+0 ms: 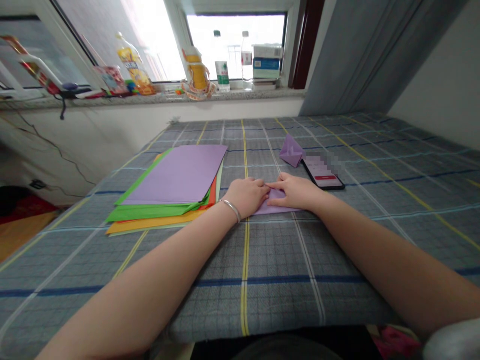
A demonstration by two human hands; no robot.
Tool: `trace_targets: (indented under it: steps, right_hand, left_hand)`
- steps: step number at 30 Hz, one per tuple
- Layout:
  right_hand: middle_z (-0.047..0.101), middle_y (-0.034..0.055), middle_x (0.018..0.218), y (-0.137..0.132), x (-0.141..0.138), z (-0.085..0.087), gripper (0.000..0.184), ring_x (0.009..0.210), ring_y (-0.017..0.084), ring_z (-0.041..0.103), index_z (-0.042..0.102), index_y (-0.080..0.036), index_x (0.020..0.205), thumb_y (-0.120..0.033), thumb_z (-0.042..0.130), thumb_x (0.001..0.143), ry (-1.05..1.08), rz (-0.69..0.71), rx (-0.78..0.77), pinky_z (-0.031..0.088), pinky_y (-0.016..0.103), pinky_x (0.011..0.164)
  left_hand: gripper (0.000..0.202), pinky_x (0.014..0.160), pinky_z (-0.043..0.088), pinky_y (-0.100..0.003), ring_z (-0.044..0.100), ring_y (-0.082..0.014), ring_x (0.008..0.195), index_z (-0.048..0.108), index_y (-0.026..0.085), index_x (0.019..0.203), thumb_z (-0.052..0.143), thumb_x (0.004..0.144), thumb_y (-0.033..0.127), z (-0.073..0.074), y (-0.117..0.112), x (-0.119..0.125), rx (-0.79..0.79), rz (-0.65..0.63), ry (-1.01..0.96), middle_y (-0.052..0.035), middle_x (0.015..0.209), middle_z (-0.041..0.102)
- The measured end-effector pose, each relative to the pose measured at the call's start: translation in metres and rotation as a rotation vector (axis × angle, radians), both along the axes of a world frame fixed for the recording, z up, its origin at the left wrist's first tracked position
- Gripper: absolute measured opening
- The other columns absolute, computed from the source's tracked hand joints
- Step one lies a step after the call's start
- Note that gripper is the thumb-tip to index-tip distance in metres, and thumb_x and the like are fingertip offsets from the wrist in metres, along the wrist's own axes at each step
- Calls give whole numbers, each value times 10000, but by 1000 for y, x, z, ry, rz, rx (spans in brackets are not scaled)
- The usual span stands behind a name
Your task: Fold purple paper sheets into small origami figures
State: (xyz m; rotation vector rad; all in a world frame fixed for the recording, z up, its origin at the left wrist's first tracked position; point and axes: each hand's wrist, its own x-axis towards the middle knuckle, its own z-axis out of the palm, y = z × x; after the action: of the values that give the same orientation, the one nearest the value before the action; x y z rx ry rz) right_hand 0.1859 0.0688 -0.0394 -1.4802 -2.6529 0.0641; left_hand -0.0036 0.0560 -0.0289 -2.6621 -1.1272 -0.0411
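Note:
A folded sheet of purple paper [276, 209] lies on the checked cloth in front of me, partly covered by both hands. My left hand [248, 196], with a silver bracelet at its wrist, presses on the paper's left end; its fingers are bent and close together, the tips partly hidden. From the other side my right hand [298, 192] rests on the paper. Its index finger and thumb are spread apart, with purple showing between them, and the index fingertip reaches the left hand's fingers. Just beyond stands a folded purple paper shape [291, 150] with a pointed top.
A phone [325, 172] with its screen lit lies right of the paper shape. To the left is a stack of coloured paper [176, 175], purple on top. Bottles, a yellow cup [197, 72] and boxes [267, 64] line the windowsill. The plaid cloth's [210, 310] front edge is near me.

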Motion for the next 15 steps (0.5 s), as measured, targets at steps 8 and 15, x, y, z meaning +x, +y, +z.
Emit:
trace_targets:
  steps: [8,15]
  right_hand:
    - [572,98,1078,0,3,-3,758,867,260,617,594,-300,1293,-786,511,718,0,27,13,460,358,746]
    - [561,113,1114,-1,5,-3,846,911,286,610,537,-293,1353,-806,525,680,-24,46,0,461,374,762]
  left_hand:
    - [406,845,413,-375,537,-244,956,609,126,1135,336,990,390,-18,4,-8,80,-80,-47,-119,1054,604]
    - [445,1001,348,-409,497,-249,1102,534,123,1268,337,985,405,-23,7,-14,-47,-89,-133,-134,1228,561]
